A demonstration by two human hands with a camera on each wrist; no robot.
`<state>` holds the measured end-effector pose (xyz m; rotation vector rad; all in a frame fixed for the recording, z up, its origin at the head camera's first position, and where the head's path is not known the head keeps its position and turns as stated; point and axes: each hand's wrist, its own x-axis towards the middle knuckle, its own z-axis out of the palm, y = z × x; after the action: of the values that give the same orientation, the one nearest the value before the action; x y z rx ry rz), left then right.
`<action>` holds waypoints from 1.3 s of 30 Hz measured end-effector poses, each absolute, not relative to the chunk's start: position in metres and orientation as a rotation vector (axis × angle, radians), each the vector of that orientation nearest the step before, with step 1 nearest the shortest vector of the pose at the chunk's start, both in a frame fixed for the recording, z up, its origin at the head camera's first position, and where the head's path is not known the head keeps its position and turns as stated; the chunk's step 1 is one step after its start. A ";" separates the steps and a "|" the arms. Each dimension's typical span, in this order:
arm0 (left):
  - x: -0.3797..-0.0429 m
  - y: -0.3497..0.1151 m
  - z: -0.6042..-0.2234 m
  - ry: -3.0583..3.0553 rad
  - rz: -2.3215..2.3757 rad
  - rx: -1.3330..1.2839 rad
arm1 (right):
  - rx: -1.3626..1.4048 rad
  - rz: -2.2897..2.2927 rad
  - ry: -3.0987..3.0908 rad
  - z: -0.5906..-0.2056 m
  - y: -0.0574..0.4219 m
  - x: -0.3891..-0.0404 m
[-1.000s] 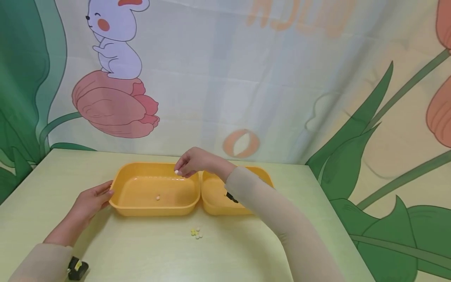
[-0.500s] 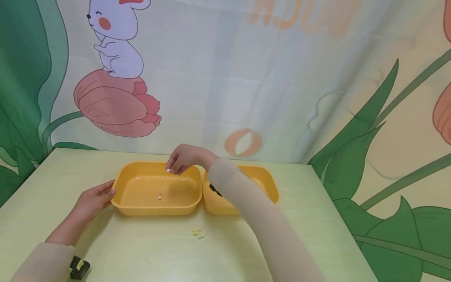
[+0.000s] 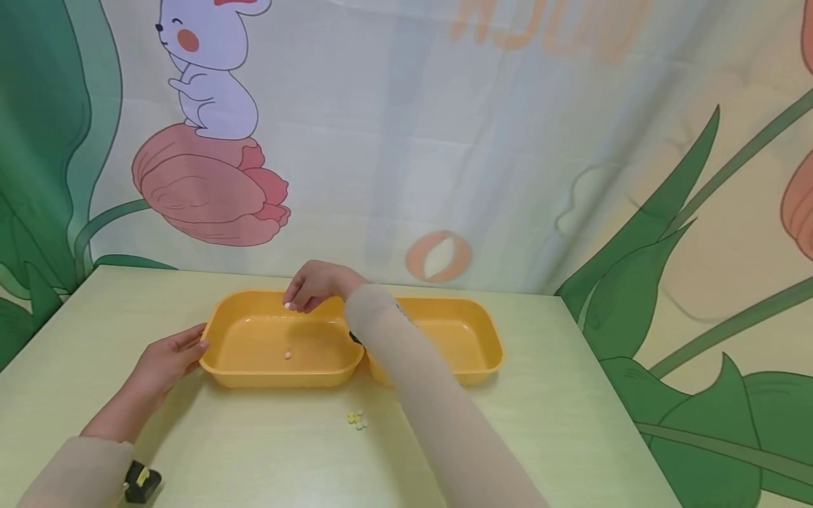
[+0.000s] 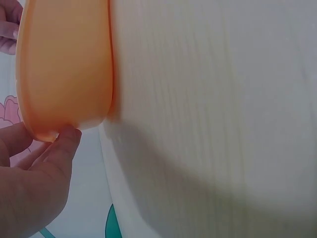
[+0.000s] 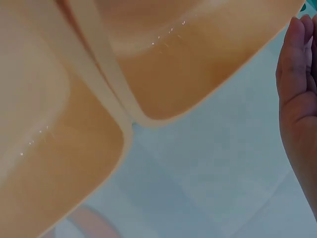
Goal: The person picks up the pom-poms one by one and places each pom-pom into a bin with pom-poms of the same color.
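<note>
Left tray (image 3: 279, 380) — pale piece (image 3: 288, 355) inside, right hand (image 3: 314, 284) above

Under the left tray (image 3: 279, 379), the table (image 3: 254, 451); inside, a bead (image 3: 287, 355). Just to its right, another tray (image 3: 462, 342). Before its right corner, more beads (image 3: 352, 418). At its left end, the left hand (image 3: 164, 360); above, the right hand (image 3: 312, 286); behind, the curtain (image 3: 508, 141).
</note>
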<state>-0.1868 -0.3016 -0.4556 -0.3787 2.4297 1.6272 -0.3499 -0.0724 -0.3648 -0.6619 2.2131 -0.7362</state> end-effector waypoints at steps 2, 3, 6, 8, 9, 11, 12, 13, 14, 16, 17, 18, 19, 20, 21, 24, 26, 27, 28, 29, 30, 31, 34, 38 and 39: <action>-0.187 -0.302 -0.455 2.431 1.625 -0.379 | -0.671 -0.722 2.228 -0.368 -0.075 -0.349; -0.187 -0.303 -0.455 2.431 1.626 -0.377 | -0.669 -0.712 2.238 -0.370 -0.077 -0.349; -0.188 -0.303 -0.455 2.435 1.623 -0.374 | -0.652 -0.667 2.263 -0.375 -0.081 -0.347; -0.188 -0.303 -0.455 2.435 1.619 -0.378 | -0.620 -0.654 2.270 -0.379 -0.084 -0.345; -0.189 -0.303 -0.455 2.431 1.621 -0.382 | -0.597 -0.651 2.271 -0.381 -0.085 -0.344; -0.189 -0.303 -0.455 2.434 1.614 -0.387 | -0.574 -0.651 2.268 -0.386 -0.088 -0.343; -0.189 -0.303 -0.455 2.437 1.615 -0.383 | -0.566 -0.654 2.266 -0.388 -0.089 -0.342; -0.190 -0.302 -0.455 2.443 1.616 -0.373 | -0.551 -0.660 2.265 -0.391 -0.090 -0.342; -0.190 -0.302 -0.455 2.448 1.617 -0.369 | -0.533 -0.664 2.266 -0.393 -0.091 -0.341; -0.190 -0.301 -0.455 2.454 1.617 -0.358 | -0.501 -0.667 2.271 -0.396 -0.092 -0.340; -0.190 -0.300 -0.454 2.452 1.618 -0.359 | -0.485 -0.666 2.273 -0.398 -0.093 -0.339; -0.190 -0.299 -0.454 2.449 1.619 -0.366 | -0.466 -0.663 2.280 -0.398 -0.093 -0.338; -0.190 -0.298 -0.453 2.442 1.620 -0.376 | -0.446 -0.656 2.288 -0.399 -0.093 -0.337; -0.190 -0.298 -0.453 2.434 1.621 -0.391 | -0.432 -0.648 2.295 -0.399 -0.093 -0.336; -0.191 -0.297 -0.452 2.427 1.622 -0.402 | -0.431 -0.636 2.303 -0.399 -0.093 -0.335; -0.190 -0.297 -0.451 2.416 1.623 -0.426 | -0.402 -0.614 2.320 -0.397 -0.092 -0.332; -0.190 -0.297 -0.451 2.415 1.622 -0.431 | -0.382 -0.606 2.320 -0.396 -0.092 -0.330; -0.190 -0.297 -0.451 2.415 1.621 -0.433 | -0.378 -0.600 2.322 -0.396 -0.092 -0.330; -0.190 -0.298 -0.451 2.417 1.619 -0.430 | -0.357 -0.604 2.319 -0.396 -0.093 -0.329; -0.189 -0.298 -0.451 2.417 1.618 -0.428 | -0.352 -0.593 2.323 -0.397 -0.093 -0.329; -0.189 -0.299 -0.452 2.417 1.620 -0.429 | -0.338 -0.593 2.321 -0.398 -0.093 -0.329; -0.189 -0.299 -0.452 2.417 1.622 -0.425 | -0.338 -0.586 2.320 -0.398 -0.094 -0.329; -0.189 -0.300 -0.453 2.420 1.624 -0.417 | -0.316 -0.526 2.342 -0.402 -0.096 -0.329; -0.188 -0.300 -0.454 2.427 1.622 -0.410 | -0.333 -0.388 2.382 -0.405 -0.099 -0.329; -0.188 -0.301 -0.454 2.429 1.623 -0.407 | -0.344 -0.355 2.393 -0.405 -0.099 -0.328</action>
<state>-0.1883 -0.3007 -0.4536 -0.4069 2.4286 1.6229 -0.3283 -0.0993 -0.4051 -0.3439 2.3928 -0.3545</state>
